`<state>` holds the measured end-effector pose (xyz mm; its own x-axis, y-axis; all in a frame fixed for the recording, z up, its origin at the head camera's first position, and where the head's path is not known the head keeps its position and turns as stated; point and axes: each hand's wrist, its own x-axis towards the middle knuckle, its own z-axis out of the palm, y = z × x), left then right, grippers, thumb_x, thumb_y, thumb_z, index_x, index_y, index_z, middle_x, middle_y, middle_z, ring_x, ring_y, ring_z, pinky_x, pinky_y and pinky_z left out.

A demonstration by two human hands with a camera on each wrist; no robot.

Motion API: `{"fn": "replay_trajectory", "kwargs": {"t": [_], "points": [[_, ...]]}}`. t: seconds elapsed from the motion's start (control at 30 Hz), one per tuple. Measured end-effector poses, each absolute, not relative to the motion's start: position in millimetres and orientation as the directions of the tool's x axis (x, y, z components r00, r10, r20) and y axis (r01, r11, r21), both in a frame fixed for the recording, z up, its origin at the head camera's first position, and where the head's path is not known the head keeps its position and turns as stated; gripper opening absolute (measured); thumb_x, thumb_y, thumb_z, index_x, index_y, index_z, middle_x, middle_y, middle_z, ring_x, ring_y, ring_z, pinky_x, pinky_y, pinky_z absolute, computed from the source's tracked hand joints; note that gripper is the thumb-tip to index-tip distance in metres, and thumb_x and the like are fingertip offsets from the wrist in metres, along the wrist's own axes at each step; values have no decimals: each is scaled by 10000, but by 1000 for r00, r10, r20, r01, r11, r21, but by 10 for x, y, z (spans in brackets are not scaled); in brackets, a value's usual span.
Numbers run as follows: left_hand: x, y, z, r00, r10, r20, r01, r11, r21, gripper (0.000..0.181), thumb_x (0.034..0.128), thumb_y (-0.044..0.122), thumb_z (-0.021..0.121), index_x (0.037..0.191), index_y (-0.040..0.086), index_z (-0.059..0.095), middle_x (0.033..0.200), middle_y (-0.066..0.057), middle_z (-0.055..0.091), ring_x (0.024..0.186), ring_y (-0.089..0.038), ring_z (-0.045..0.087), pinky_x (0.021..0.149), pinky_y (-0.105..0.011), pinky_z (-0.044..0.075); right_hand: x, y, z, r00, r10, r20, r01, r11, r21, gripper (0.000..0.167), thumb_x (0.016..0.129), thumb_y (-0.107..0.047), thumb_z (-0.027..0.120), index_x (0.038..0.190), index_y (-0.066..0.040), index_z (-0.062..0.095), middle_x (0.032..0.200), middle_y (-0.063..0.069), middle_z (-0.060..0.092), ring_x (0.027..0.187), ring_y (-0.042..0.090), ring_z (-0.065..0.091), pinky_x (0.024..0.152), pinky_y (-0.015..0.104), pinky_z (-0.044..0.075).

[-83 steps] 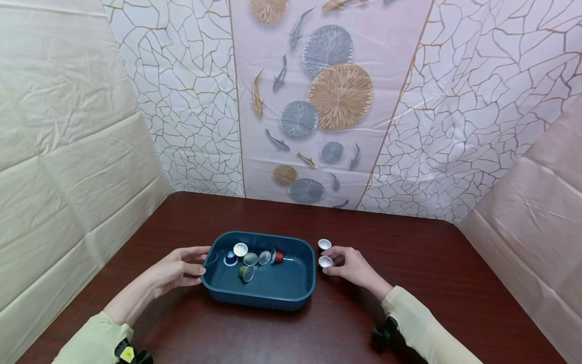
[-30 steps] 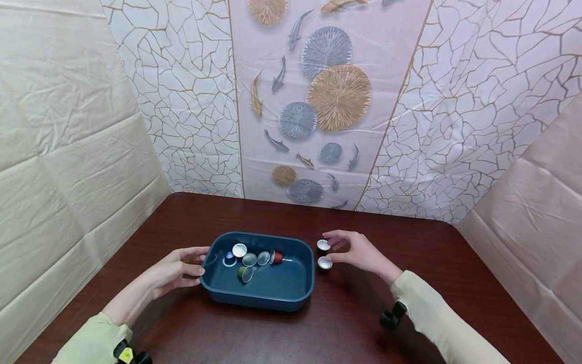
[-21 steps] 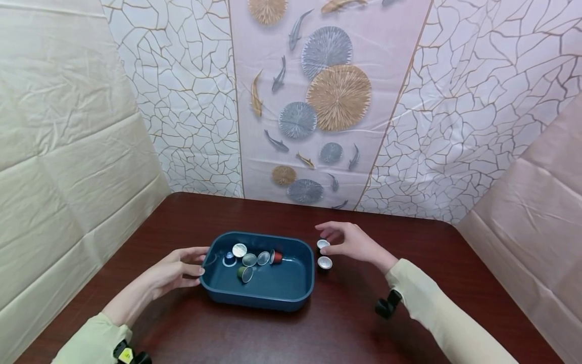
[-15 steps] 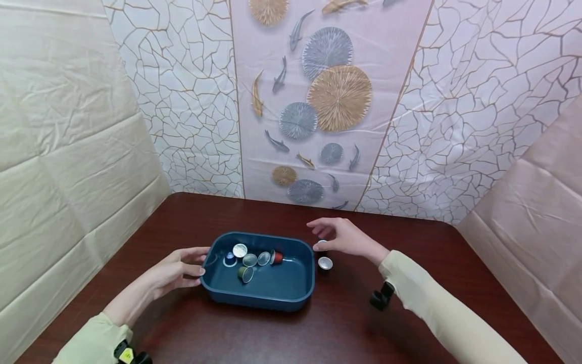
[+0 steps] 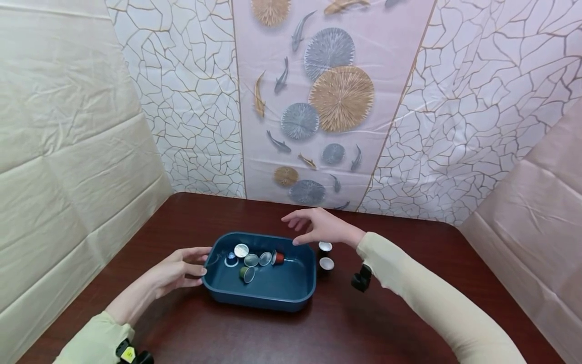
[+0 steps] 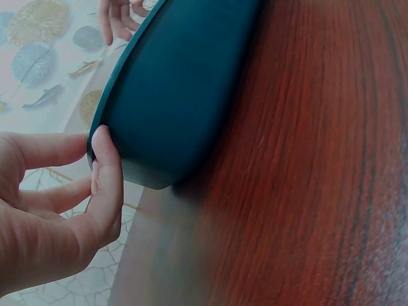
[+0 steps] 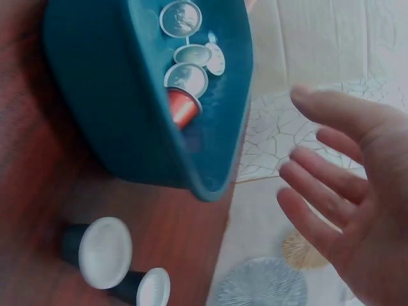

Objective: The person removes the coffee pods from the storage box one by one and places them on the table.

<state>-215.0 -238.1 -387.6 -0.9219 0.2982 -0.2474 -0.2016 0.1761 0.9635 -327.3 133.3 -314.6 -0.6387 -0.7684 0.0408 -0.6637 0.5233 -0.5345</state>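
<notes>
A dark blue rectangular bin [image 5: 259, 298] sits on the table with several coffee capsules inside. Among these are a red capsule [image 5: 278, 258], a green capsule [image 5: 247, 274] and an upside-down blue capsule [image 5: 231, 259]. My left hand [image 5: 179, 268] touches the bin's left end, thumb and fingers spread along the outer wall by the rim. Above the bin's far right corner hovers my right hand [image 5: 318, 226], fingers loosely extended and holding nothing. Two dark capsules with pale lids, a nearer capsule [image 5: 326, 263] and a farther capsule [image 5: 325, 246], stand just right of the bin.
The dark reddish-brown wooden table [image 5: 391, 298] carries everything. A patterned cloth [image 5: 341, 151] hangs behind it, and cream fabric walls rise at left and right. A small black device [image 5: 361, 278] is strapped at the right sleeve.
My right hand has let go of the nearer capsule beside the bin. It has moved up and left, past the farther capsule, to over the bin's far right corner. My left hand stays put.
</notes>
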Motion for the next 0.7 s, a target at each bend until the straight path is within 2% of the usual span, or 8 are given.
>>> {"fn": "replay_trajectory", "kwargs": {"t": [0.13,0.33,0.47,0.7], "points": [[-2146,-2382,-3878,-923,293,-248,-205,167,964,694,937,65,589,1542,-10,257,1476,-304,362,973,-184,656,819,-294,590,-3323,1205,-3090,-572,-820,7,-693,479,-539,574,864,-292,765,1395,-246,551,1280,3,643,1160,211,618,926,389,565],[-2140,-2379,-3873,-924,295,-245,-203,165,965,691,938,59,585,1541,-16,255,1481,-312,353,967,-178,655,815,-289,590,-3398,1030,-3067,-521,-854,-2,-704,431,-564,574,865,-251,766,1397,-220,554,1306,17,631,1198,267,597,976,494,528],[-2140,-2382,-3875,-925,286,-249,-205,174,963,692,939,64,588,1541,-11,258,1492,-313,349,976,-183,659,820,-297,593,-3428,909,-3079,-485,-874,-15,-719,409,-561,582,863,-227,767,1402,-178,553,1332,20,620,1210,275,594,980,476,528],[-2149,-2382,-3892,-924,292,-245,-202,170,965,696,937,71,592,1543,-8,258,1488,-308,359,981,-180,657,817,-300,593,-3440,673,-3172,-430,-902,-45,-757,387,-526,551,860,-224,770,1373,-164,578,1316,51,639,1172,199,616,959,357,544]]}}
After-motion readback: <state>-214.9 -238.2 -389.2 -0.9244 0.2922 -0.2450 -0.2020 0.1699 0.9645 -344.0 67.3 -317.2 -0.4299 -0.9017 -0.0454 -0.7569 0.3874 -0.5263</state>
